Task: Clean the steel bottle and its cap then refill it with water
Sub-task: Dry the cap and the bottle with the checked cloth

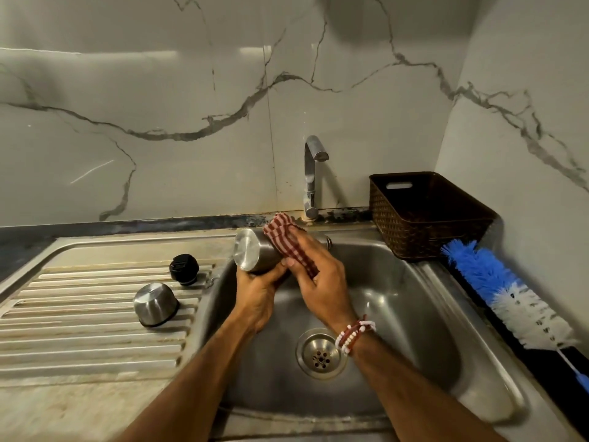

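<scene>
Over the basin of the steel sink point(414, 307) the person holds the steel bottle point(250, 252) on its side, its flat base turned to the left and towards us. The left hand point(258, 296) grips it from beneath, fingers curled up round the body near the base. The right hand point(318, 282) is closed over a red-and-white checked cloth point(282, 236), wrapping it against the bottle's middle; the far end of the bottle is hidden behind cloth and fingers. A bracelet of red and white beads point(352, 334) sits on the right wrist, above the drain point(320, 354).

On the ribbed draining board point(79, 333) to the left, the steel cap point(155, 304) stands mouth down, and the black stopper point(184, 268) rests just behind it, the two apart. The tap point(312, 173) rises at the back of the sink, with no water showing from its spout. To the right, a brown woven basket point(427, 215) stands in the corner of the worktop, and a blue-and-white bottle brush point(510, 291) lies along the edge beside it, bristles towards the basket.
</scene>
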